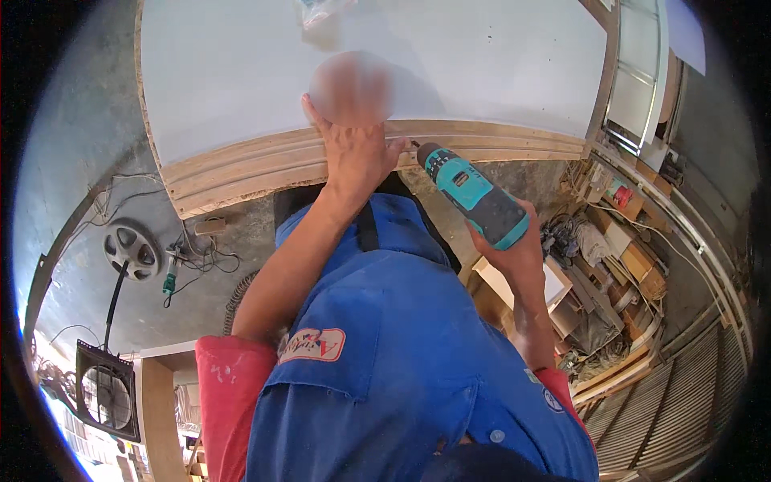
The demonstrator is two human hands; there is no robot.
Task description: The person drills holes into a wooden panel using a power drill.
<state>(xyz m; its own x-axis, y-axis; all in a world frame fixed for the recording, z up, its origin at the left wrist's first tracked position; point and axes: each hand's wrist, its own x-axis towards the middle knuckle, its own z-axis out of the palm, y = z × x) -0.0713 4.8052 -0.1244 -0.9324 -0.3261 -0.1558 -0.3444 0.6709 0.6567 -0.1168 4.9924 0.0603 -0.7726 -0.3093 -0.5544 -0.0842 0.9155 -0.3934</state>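
Note:
My left hand [353, 157] rests palm down over the near edge of a white panel [498, 64]. Its thumb and little finger are spread apart; the fingers between are blurred. My right hand [514, 255] grips a teal and black cordless drill [474, 197], and its handle is mostly hidden. The drill's nose points up and left at the wooden strips [257, 165] along the panel's near edge. Its tip is close to my left thumb; whether the bit touches wood I cannot tell.
A clear plastic bag [321, 12] lies on the panel's far part. On the left floor are a spoked wheel [132, 251], a green-ended tool [171, 269] with cables, and a fan [106, 386]. Wood offcuts [634, 257] and clutter fill the right, beside a metal rail [699, 241].

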